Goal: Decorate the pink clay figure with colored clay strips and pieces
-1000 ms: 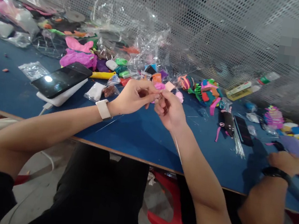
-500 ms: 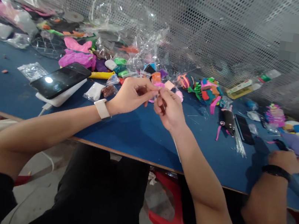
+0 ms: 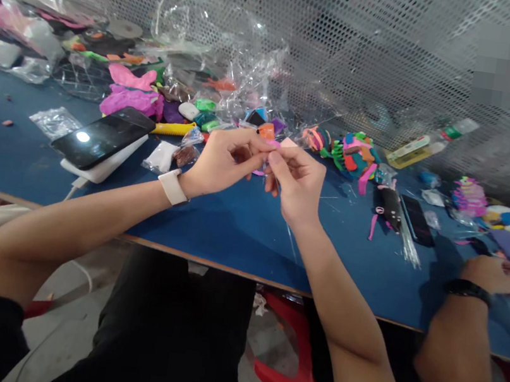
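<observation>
My left hand [image 3: 226,160], with a pale band on its wrist, is closed in a pinch above the blue table [image 3: 229,232]. Its fingertips meet those of my right hand [image 3: 295,181], also pinched. Whatever is between them is too small and covered to make out. A thin pale strand [image 3: 292,240] shows below my right hand; I cannot tell whether it is held. Just behind the fingertips is some pink clay [image 3: 272,143], partly hidden, beside an orange clay packet [image 3: 266,130]. A bag of white clay [image 3: 160,156] and a brown lump [image 3: 185,156] lie left of my left hand.
A phone [image 3: 105,135] rests on a white block at left. Pink-and-purple clay [image 3: 133,93] and crumpled clear bags [image 3: 237,54] stand along the mesh partition [image 3: 354,40]. To the right are a colourful clay figure [image 3: 355,156], a dark clay mouse [image 3: 390,208], another phone [image 3: 417,220] and another person's hand [image 3: 491,275].
My right hand has turned, its thumb now lying across the pinch and its back raised. The strand below it has shifted left. My left hand stays nearly still.
</observation>
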`<state>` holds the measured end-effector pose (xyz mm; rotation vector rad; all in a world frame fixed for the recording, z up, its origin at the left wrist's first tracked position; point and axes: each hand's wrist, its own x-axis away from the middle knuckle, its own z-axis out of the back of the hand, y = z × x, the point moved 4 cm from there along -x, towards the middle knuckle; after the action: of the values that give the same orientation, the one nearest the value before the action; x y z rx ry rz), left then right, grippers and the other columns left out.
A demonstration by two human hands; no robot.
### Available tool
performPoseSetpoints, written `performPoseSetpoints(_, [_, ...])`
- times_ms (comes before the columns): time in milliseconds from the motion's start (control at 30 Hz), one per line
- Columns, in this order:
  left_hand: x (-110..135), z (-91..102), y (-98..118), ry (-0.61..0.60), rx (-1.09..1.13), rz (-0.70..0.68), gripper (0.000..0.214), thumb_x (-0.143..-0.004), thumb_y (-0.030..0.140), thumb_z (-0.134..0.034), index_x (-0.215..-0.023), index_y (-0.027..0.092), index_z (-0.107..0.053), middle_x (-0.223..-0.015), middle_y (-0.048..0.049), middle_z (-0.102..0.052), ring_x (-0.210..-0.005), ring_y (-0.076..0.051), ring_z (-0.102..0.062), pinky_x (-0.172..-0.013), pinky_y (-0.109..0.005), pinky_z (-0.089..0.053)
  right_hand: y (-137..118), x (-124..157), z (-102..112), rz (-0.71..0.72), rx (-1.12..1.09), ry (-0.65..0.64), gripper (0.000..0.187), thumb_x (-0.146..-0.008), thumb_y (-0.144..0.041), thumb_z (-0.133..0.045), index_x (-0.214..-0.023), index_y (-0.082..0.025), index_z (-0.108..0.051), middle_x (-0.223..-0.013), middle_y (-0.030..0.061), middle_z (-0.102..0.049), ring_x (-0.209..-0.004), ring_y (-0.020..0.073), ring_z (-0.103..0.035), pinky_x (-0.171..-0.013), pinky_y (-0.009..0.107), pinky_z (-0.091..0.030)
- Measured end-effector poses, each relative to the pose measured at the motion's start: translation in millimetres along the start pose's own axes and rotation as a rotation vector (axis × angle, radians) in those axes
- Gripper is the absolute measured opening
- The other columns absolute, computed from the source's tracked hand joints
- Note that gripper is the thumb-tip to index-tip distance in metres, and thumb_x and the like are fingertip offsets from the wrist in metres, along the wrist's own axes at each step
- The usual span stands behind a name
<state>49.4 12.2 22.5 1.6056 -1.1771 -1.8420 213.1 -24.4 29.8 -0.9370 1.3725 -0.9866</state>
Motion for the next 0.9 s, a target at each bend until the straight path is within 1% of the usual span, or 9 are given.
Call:
performPoseSetpoints(100, [1,-1.6,6,-0.009,-0.015,-0.017,0.03,-0.097,0.05,-0.094,-0.098,0.022,-0.084,-0.085,-0.0013,-0.079,-0.059,-0.01,-0.068,-0.055,-0.023,-0.054,1,-1,-2,-0.07,-0.102,-0.031,0.05,-0.083,-0.069,-0.099,-0.089,-0.026,-0.077,-0.073,-0.004,-0.07,-0.048,0.0088,-0.057,-0.037,0.024,-0.036])
performPoseSetpoints(233, [-1,-1.6,12,-0.039,0.068,0.003,0.031,-0.096,0.051,-0.096,-0.103,0.023,-0.084,-0.077,0.0017,-0.072,-0.056,-0.009,-0.067,-0.054,-0.022,-0.054,2,-2,-3,-0.137,-0.21,-0.107,0.052,-0.079,-0.066,-0.103,-0.085,-0.025,-0.071,-0.072,-0.0066,-0.067,-0.045,0.0065,-0.053,-0.035,0.022,-0.033])
performPoseSetpoints(400, [-4,-1.5,13,-0.175,0.088,0.031,0.038,-0.097,0.056,-0.093,-0.109,0.021,-0.084,-0.071,0.0011,-0.069,-0.053,-0.01,-0.066,-0.051,-0.023,-0.055,3,-3,-3,-0.161,-0.204,-0.121,0.053,-0.08,-0.066,-0.102,-0.083,-0.026,-0.068,-0.062,-0.0092,-0.06,-0.042,0.0067,-0.049,-0.035,0.022,-0.033])
performPoseSetpoints(467, [-6,-1.3,13,-0.2,0.08,0.032,0.038,-0.097,0.056,-0.094,-0.108,0.021,-0.084,-0.071,0.0004,-0.069,-0.054,-0.011,-0.067,-0.053,-0.023,-0.058,2,-3,-3,-0.15,-0.189,-0.118,0.052,-0.082,-0.065,-0.1,-0.081,-0.026,-0.067,-0.059,-0.0093,-0.058,-0.041,0.0069,-0.049,-0.035,0.022,-0.033])
performPoseSetpoints(533, [-7,-0.1,15,-0.194,0.068,0.022,0.038,-0.095,0.056,-0.096,-0.105,0.021,-0.084,-0.077,-0.0017,-0.074,-0.056,-0.011,-0.068,-0.055,-0.024,-0.06,0,-2,-2,-0.129,-0.184,-0.109,0.05,-0.084,-0.064,-0.1,-0.08,-0.025,-0.068,-0.058,-0.0089,-0.059,-0.04,0.0068,-0.048,-0.035,0.022,-0.032])
performPoseSetpoints(600, [-8,2.1,17,-0.185,0.025,-0.011,0.038,-0.094,0.055,-0.096,-0.104,0.02,-0.085,-0.092,-0.0048,-0.08,-0.062,-0.01,-0.071,-0.059,-0.024,-0.061,-2,-2,-2,-0.108,-0.181,-0.102,0.049,-0.084,-0.064,-0.1,-0.081,-0.025,-0.069,-0.057,-0.0091,-0.059,-0.04,0.0068,-0.048,-0.035,0.021,-0.032])
performPoseSetpoints(700, [-10,6.4,19,-0.207,-0.094,-0.1,0.035,-0.1,0.053,-0.09,-0.114,0.021,-0.085,-0.111,-0.0075,-0.084,-0.072,-0.011,-0.076,-0.065,-0.023,-0.062,-4,-3,-2,-0.078,-0.181,-0.103,0.05,-0.083,-0.064,-0.101,-0.081,-0.025,-0.07,-0.055,-0.0097,-0.057,-0.039,0.0066,-0.047,-0.035,0.021,-0.03])
performPoseSetpoints(800, [-12,9.8,18,-0.242,-0.198,-0.173,0.033,-0.106,0.051,-0.083,-0.122,0.022,-0.083,-0.118,-0.0094,-0.083,-0.081,-0.013,-0.079,-0.065,-0.022,-0.061,-4,-4,-1,-0.062,-0.192,-0.092,0.049,-0.081,-0.061,-0.103,-0.081,-0.024,-0.071,-0.054,-0.0099,-0.057,-0.038,0.0062,-0.047,-0.034,0.021,-0.029])
performPoseSetpoints(900, [-12,10.0,15,-0.24,-0.229,-0.2,0.032,-0.109,0.052,-0.079,-0.121,0.022,-0.08,-0.122,-0.0103,-0.082,-0.085,-0.014,-0.079,-0.068,-0.024,-0.063,-4,-5,-1,-0.083,-0.184,-0.082,0.046,-0.082,-0.06,-0.102,-0.082,-0.024,-0.073,-0.055,-0.0098,-0.058,-0.038,0.0059,-0.048,-0.033,0.02,-0.028])
